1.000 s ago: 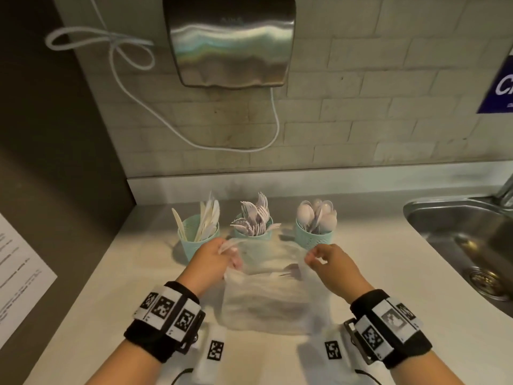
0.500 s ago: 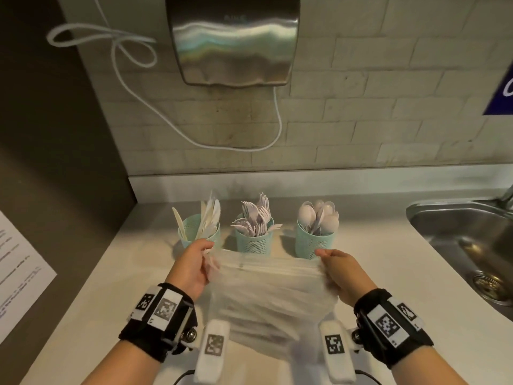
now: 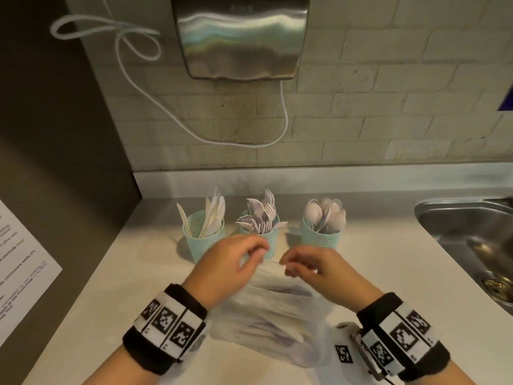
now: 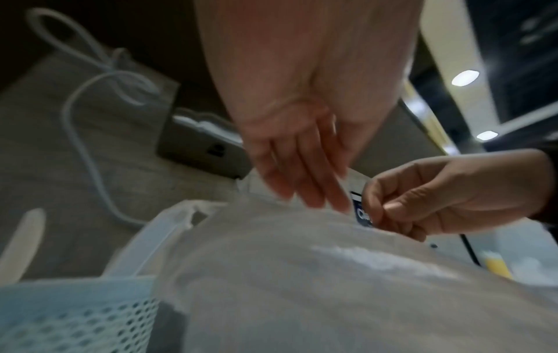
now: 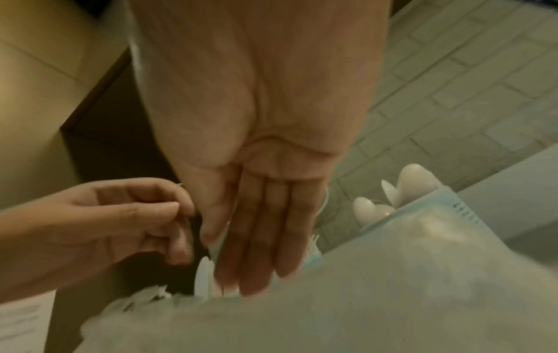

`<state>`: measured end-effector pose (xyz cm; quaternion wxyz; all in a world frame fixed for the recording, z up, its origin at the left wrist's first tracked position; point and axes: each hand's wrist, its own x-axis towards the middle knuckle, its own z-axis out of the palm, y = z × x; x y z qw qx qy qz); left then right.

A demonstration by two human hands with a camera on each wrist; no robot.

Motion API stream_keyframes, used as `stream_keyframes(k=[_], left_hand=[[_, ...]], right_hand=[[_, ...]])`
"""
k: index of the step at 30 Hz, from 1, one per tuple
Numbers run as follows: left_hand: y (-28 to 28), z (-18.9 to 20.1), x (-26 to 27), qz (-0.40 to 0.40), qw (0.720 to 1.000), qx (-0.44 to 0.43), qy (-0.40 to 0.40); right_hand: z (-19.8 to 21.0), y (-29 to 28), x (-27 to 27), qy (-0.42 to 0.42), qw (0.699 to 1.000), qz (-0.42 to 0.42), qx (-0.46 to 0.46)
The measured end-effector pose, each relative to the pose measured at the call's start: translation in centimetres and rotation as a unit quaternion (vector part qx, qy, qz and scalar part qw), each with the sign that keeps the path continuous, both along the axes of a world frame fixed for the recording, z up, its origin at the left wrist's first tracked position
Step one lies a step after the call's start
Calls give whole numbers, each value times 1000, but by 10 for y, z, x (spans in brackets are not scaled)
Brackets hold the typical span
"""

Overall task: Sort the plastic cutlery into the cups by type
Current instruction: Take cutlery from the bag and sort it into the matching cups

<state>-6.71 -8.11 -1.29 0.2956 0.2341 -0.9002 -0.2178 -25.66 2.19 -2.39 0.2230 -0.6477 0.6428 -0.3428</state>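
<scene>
Three teal mesh cups stand in a row at the back of the counter: the knife cup (image 3: 204, 240), the fork cup (image 3: 273, 243) and the spoon cup (image 3: 322, 238), each full of white cutlery. A clear plastic bag (image 3: 266, 309) hangs crumpled below my hands, in front of the fork cup. My left hand (image 3: 256, 250) and right hand (image 3: 287, 266) are close together, fingers curled, each pinching the bag's top edge. In the wrist views the bag (image 4: 302, 274) (image 5: 362, 298) rises to the fingertips of my left hand (image 4: 308, 195) and right hand (image 5: 241, 274). What the bag holds is blurred.
A steel sink (image 3: 472, 240) is set into the counter at the right. A metal hand dryer (image 3: 241, 37) with a white cord hangs on the brick wall above the cups. A printed sheet (image 3: 22, 262) is fixed to the dark panel at the left.
My hands held the bag stretched wide between them; they have now come together in front of the fork cup, and the bag hangs bunched below them.
</scene>
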Motion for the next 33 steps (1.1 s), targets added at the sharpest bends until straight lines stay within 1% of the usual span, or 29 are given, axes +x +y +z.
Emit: stream_keyframes(k=[1, 2, 3, 4, 5, 6, 7, 8, 9, 11, 12, 13, 14, 15, 16, 17, 19, 20, 21, 22, 24, 27, 29, 31, 32, 33], left_hand=[[2, 1, -5, -12, 994, -24, -102], [2, 0, -8, -3, 978, -62, -199], [3, 1, -9, 17, 952, -103, -289], [2, 1, -9, 29, 924, -130, -359], [1, 0, -8, 29, 901, -142, -408], [0, 0, -5, 21, 886, -144, -441], [0, 2, -3, 6, 877, -143, -458], [0, 0, 0, -25, 880, -153, -449], [1, -2, 2, -67, 894, -169, -409], [5, -5, 0, -139, 922, -156, -326], [9, -6, -1, -155, 927, -141, -311], [13, -6, -3, -158, 928, -129, -313], [17, -8, -5, -156, 922, -122, -332], [20, -9, -6, -156, 913, -127, -355], [20, -12, -7, -152, 895, -149, -391], [20, -15, -7, -136, 872, -176, -437], [17, -20, -4, -72, 818, -227, -524], [14, -23, -2, -29, 797, -237, -555], [12, -24, 1, 16, 787, -233, -571], [8, -26, 3, 53, 785, -219, -576], [5, -27, 4, 88, 799, -205, -558], [2, -25, 3, 102, 826, -205, -516], [1, -20, 5, 105, 836, -193, -502], [1, -15, 8, 94, 845, -186, -492], [1, -15, 8, 77, 851, -196, -481], [2, -15, 9, 47, 863, -205, -459]], right_hand=[[-3, -1, 3, 42, 997, 29, 58], [-7, -2, 4, 82, 991, 38, 102], [-9, -2, 4, 112, 984, 34, 134], [-11, -1, 3, 137, 977, 28, 161], [-11, 0, 3, 166, 969, 25, 181], [-10, 2, 2, 195, 960, 32, 196], [-9, 4, 1, 221, 951, 46, 210], [-8, 5, 1, 238, 944, 57, 221], [-7, 6, 1, 246, 939, 63, 232], [-8, 5, 3, 251, 940, 62, 223], [-8, 4, 4, 243, 947, 60, 203], [-8, 3, 5, 219, 957, 64, 180], [-8, 2, 7, 192, 964, 77, 167], [-6, 2, 10, 171, 967, 97, 161], [-7, 2, 13, 164, 965, 116, 169], [-8, 3, 16, 165, 962, 124, 181], [-12, 5, 18, 210, 950, 106, 205], [-12, 7, 17, 244, 941, 92, 216], [-11, 8, 16, 272, 930, 79, 235], [-10, 8, 14, 288, 920, 67, 256], [-4, 8, 11, 296, 913, 43, 278], [-1, 2, 4, 324, 909, 12, 260], [-2, -2, -1, 321, 915, 4, 243], [-2, -1, -2, 323, 921, 15, 217], [-3, 0, 0, 319, 927, 24, 197], [-4, 2, 3, 309, 934, 32, 175]])
